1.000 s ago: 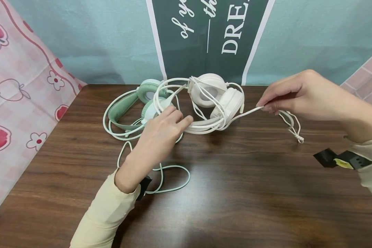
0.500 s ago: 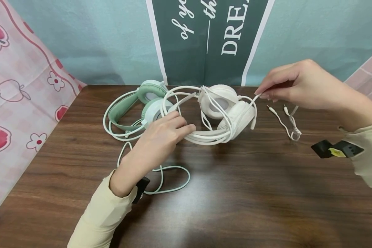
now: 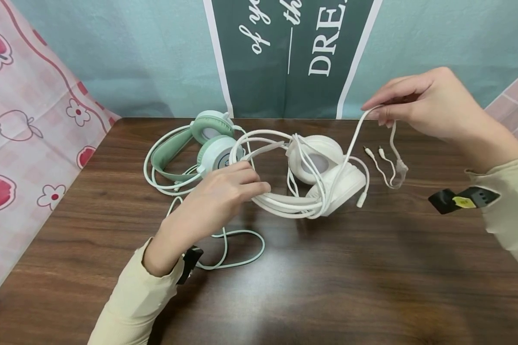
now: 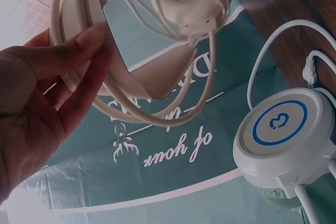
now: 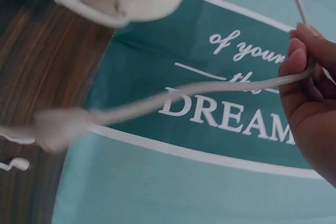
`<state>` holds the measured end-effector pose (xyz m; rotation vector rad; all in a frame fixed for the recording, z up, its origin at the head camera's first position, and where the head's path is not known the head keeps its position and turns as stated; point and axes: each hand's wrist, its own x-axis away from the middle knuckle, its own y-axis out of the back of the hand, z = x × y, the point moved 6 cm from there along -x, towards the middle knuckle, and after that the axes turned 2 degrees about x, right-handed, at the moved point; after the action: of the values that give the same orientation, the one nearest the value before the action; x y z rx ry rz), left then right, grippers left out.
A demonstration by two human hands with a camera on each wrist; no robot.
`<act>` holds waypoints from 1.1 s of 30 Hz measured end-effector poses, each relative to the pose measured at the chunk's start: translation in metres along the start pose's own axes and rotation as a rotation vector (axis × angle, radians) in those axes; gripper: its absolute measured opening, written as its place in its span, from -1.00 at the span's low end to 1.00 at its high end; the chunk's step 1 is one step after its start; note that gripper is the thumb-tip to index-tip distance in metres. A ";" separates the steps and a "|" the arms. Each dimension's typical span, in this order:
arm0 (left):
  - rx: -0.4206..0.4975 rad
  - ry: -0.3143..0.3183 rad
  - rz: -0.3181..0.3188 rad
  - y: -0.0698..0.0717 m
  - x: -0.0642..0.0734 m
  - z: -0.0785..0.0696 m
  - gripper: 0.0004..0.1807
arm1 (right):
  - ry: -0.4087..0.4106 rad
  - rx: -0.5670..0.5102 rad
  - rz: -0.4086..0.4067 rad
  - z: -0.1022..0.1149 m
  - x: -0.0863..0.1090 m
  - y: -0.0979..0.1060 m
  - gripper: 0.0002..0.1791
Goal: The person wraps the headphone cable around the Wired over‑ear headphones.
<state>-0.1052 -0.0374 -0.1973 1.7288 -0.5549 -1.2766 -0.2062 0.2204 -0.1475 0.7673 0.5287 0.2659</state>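
Note:
My left hand (image 3: 222,196) grips the headband of a pair of white headphones (image 3: 321,151), with loops of its cable bundled along the band. In the left wrist view the thumb and fingers close round the band and cable loops (image 4: 79,3). My right hand (image 3: 427,103) is raised at the right and pinches the white cable (image 3: 356,136), which rises from the headphones to the fingertips. Beyond the fingers its end hangs down, with a Y-shaped split and two small plugs (image 3: 368,152). A short white lead with its own end hangs beside the ear cup.
Mint green headphones (image 3: 207,128) lie at the back left of the brown wooden table (image 3: 328,287), partly behind my left hand. Their pale cable (image 3: 261,244) loops forward across the tabletop. A blue-green cloth with lettering (image 3: 280,96) hangs behind, and a pink patterned cloth (image 3: 30,143) at the left.
The white headphones have come forward and to the right in my left hand. My right hand has risen, drawing the cable up from the bundle, and the plug end has swung left.

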 end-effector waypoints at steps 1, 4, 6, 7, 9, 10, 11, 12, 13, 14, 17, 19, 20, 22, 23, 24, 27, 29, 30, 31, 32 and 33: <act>0.006 -0.006 0.003 0.000 0.000 0.000 -0.55 | -0.043 -0.045 -0.010 -0.004 0.000 0.001 -0.86; 0.016 -0.024 0.015 -0.001 0.001 -0.001 -0.56 | -0.119 -0.112 -0.018 -0.013 -0.001 0.001 -0.87; 0.024 -0.037 0.021 -0.001 0.001 -0.002 -0.56 | -0.170 -0.105 -0.023 -0.018 -0.001 0.001 -0.86; 0.030 -0.041 0.021 0.000 0.001 -0.002 -0.56 | -0.198 -0.101 -0.029 -0.021 -0.001 0.002 -0.86; 0.048 -0.047 0.022 0.000 0.001 -0.001 -0.57 | -0.261 -0.094 -0.038 -0.026 -0.002 0.003 -0.85; 0.059 -0.050 0.021 0.000 0.001 -0.001 -0.57 | -0.289 -0.089 -0.040 -0.028 -0.002 0.004 -0.85; 0.068 -0.053 0.021 0.000 0.001 -0.001 -0.57 | -0.309 -0.083 -0.042 -0.030 -0.003 0.004 -0.84; 0.072 -0.055 0.020 0.000 0.001 0.000 -0.58 | -0.321 -0.086 -0.042 -0.032 -0.003 0.004 -0.84; 0.076 -0.056 0.018 0.000 0.002 0.000 -0.59 | -0.327 -0.087 -0.040 -0.033 -0.004 0.004 -0.84; 0.078 -0.057 0.017 0.000 0.002 0.001 -0.59 | -0.332 -0.084 -0.035 -0.035 -0.004 0.004 -0.83; 0.079 -0.062 0.012 0.001 0.002 0.001 -0.61 | -0.315 -0.073 -0.034 -0.038 -0.005 0.002 -0.83; 0.083 -0.064 0.008 0.002 0.002 0.002 -0.61 | -0.307 -0.061 -0.042 -0.040 -0.006 0.001 -0.83; 0.086 -0.066 0.007 0.002 0.002 0.002 -0.61 | -0.307 -0.049 -0.049 -0.041 -0.006 0.000 -0.83; 0.095 -0.072 0.005 0.002 0.002 0.002 -0.60 | -0.306 -0.026 -0.066 -0.044 -0.006 0.000 -0.85; 0.098 -0.076 0.005 0.002 0.002 0.002 -0.60 | -0.310 -0.018 -0.071 -0.045 -0.006 -0.001 -0.87; 0.102 -0.080 0.007 0.002 0.002 0.001 -0.60 | -0.310 -0.012 -0.074 -0.046 -0.006 -0.002 -0.88; 0.104 -0.092 0.015 0.001 0.002 0.000 -0.61 | -0.290 -0.014 -0.067 -0.046 -0.008 -0.005 -0.90; 0.102 -0.099 0.020 0.000 0.002 0.000 -0.61 | -0.261 -0.025 -0.044 -0.045 -0.010 -0.009 -0.90; 0.100 -0.101 0.023 0.000 0.002 -0.001 -0.61 | -0.243 -0.033 -0.029 -0.044 -0.011 -0.010 -0.89; 0.101 -0.103 0.024 0.000 0.002 -0.001 -0.61 | -0.224 -0.040 -0.011 -0.043 -0.011 -0.012 -0.88; 0.102 -0.104 0.024 0.000 0.002 -0.001 -0.61 | -0.205 -0.045 0.007 -0.042 -0.012 -0.013 -0.90; 0.102 -0.106 0.024 0.000 0.002 -0.001 -0.61 | -0.191 -0.050 0.024 -0.042 -0.012 -0.015 -0.91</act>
<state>-0.1034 -0.0390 -0.1981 1.7395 -0.7112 -1.3492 -0.2386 0.2297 -0.1789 0.7422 0.3314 0.2247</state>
